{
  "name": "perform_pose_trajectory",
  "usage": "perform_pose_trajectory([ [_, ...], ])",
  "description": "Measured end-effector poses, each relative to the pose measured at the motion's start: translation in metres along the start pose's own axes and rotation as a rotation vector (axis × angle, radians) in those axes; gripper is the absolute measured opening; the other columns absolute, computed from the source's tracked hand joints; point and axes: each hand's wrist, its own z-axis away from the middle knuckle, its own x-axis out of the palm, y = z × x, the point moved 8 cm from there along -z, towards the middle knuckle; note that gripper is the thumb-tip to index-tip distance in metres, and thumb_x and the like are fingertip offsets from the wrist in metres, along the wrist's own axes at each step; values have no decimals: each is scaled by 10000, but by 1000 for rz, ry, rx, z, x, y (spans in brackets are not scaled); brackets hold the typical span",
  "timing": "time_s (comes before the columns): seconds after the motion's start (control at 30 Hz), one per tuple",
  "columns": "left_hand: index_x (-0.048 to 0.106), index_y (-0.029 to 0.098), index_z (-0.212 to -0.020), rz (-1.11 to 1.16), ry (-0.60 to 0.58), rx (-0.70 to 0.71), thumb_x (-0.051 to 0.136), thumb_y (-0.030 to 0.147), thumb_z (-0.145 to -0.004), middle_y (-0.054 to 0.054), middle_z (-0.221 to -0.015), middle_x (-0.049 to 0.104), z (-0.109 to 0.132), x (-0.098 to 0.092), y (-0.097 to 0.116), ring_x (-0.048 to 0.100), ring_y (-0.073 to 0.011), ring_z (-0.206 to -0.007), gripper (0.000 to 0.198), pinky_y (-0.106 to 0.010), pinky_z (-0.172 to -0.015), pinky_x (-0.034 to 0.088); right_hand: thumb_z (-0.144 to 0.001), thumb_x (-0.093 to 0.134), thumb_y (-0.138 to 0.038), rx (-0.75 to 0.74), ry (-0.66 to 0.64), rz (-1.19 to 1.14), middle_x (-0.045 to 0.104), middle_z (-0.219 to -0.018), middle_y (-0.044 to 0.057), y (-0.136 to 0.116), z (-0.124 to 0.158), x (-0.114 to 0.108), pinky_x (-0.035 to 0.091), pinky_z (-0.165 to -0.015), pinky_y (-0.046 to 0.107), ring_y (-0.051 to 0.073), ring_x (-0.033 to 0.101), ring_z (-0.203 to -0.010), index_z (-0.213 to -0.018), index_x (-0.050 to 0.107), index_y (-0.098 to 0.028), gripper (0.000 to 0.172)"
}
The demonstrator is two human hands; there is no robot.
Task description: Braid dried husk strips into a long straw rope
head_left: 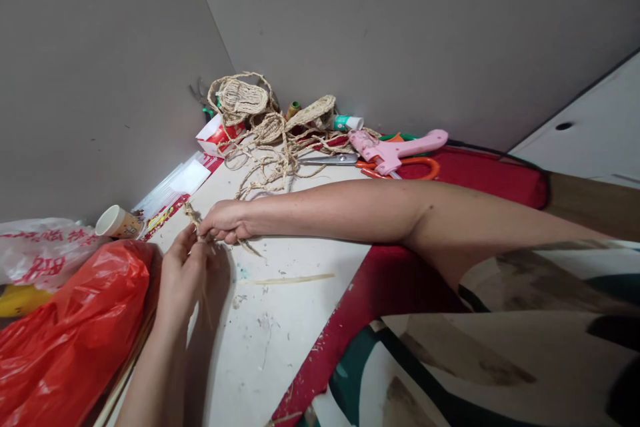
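My left hand (183,273) and my right hand (225,220) meet over the white table (280,320), both pinching a short braided straw cord (193,215) whose end sticks up to the left. Loose straw strands trail out under my right hand toward the right. My right forearm lies across the table from the right. A single flat straw strip (295,278) lies on the table just in front of my hands.
A red plastic bag (70,327) lies at the left, with a white printed bag (45,247) and a paper cup (117,221) behind it. In the corner sit woven straw pieces and tangled cord (265,127), a pink glue gun (395,147), orange-handled scissors (400,167) and a glue stick (347,123).
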Motion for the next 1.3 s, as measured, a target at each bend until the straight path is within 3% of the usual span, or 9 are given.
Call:
perform_pose_trajectory([
  [0.1, 622, 106, -1143, 75, -48, -87, 612, 340, -678, 21, -578, 546, -7, -9, -7, 498, -119, -491, 521, -230, -508, 400, -830, 500, -111, 4, -60, -44, 244, -454, -104, -1, -1, 2, 113, -301, 118, 2, 172, -332, -619, 360, -147, 256],
  [0.23, 675, 111, -975, 84, -15, -83, 634, 291, -639, 32, -553, 538, -20, -17, -12, 449, -84, -489, 383, -185, -485, 347, -852, 478, -115, 13, -141, -75, 226, -444, -113, -1, -3, 4, 105, -305, 108, -3, 168, -318, -629, 363, -144, 254],
  [0.43, 634, 136, -752, 269, -136, -120, 653, 249, -573, 21, -568, 567, -26, 4, -8, 485, -88, -508, 213, -187, -516, 400, -865, 452, -110, 39, -226, -48, 241, -430, -110, -2, -2, 3, 107, -306, 99, -6, 164, -315, -606, 329, -149, 289],
  [0.53, 594, 148, -736, 373, -196, -180, 675, 245, -561, 58, -497, 479, -23, 11, -9, 366, -50, -401, 216, -158, -393, 283, -859, 442, -106, 9, -246, 17, 251, -423, -110, -5, -4, -1, 111, -314, 103, -1, 167, -317, -609, 330, -151, 278],
  [0.67, 583, 145, -752, 372, -194, -208, 673, 238, -574, 92, -463, 378, -22, 13, -16, 225, -22, -363, 220, -145, -345, 129, -837, 472, -140, -23, -238, 237, 263, -404, -105, -6, -5, -7, 123, -320, 131, 13, 176, -321, -598, 347, -154, 270],
  [0.9, 566, 156, -689, 275, -189, -220, 680, 333, -629, 102, -436, 290, -23, 16, -28, 197, -24, -359, 219, -149, -347, 123, -795, 519, -186, -249, -40, 773, 296, -414, -78, -24, 11, -14, 169, -374, 196, 41, 245, -364, -606, 429, -151, 212],
  [1.07, 521, 170, -667, 275, -254, -250, 707, 402, -641, 112, -436, 264, -23, 22, -30, 158, -15, -352, 298, -142, -340, 111, -773, 496, -118, -445, 22, 1126, 489, -571, -5, -39, 15, -3, 301, -519, 206, 74, 395, -546, -675, 570, -98, 124],
  [1.2, 494, 169, -640, 373, -338, -291, 700, 350, -641, 118, -431, 237, -23, 28, -29, 134, -7, -344, 274, -130, -332, 96, -795, 467, -126, -483, 39, 1264, 617, -723, 63, -42, 18, 2, 328, -598, 228, 105, 432, -622, -814, 658, -72, 200],
  [1.3, 499, 162, -624, 410, -327, -271, 693, 313, -638, 117, -432, 230, -24, 27, -26, 145, -4, -338, 246, -121, -326, 112, -810, 467, -155, -492, 28, 1283, 633, -752, 76, -44, 21, 2, 322, -605, 235, 108, 425, -615, -830, 669, -75, 218],
])
